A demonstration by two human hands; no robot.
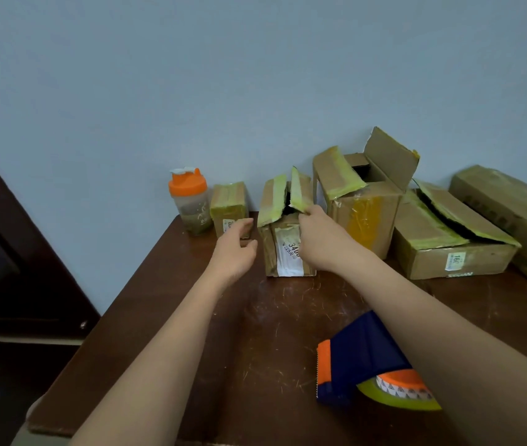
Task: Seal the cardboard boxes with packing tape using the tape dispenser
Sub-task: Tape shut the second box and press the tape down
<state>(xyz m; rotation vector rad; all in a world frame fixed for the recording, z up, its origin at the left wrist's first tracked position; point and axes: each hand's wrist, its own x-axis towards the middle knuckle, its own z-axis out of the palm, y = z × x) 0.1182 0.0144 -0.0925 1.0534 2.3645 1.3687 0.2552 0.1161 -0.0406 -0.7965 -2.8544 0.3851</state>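
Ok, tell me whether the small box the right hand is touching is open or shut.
Open. The small box has both top flaps standing up with a dark gap between them; the right hand pinches the right flap.

Single view, head-worn wide-angle camera. Looks forward and down over both forearms onto the scratched dark brown wooden counter (191, 317), near at arm's reach. Faces the pale blue wall (255, 75) behind the counter's far edge. Edges bowed.
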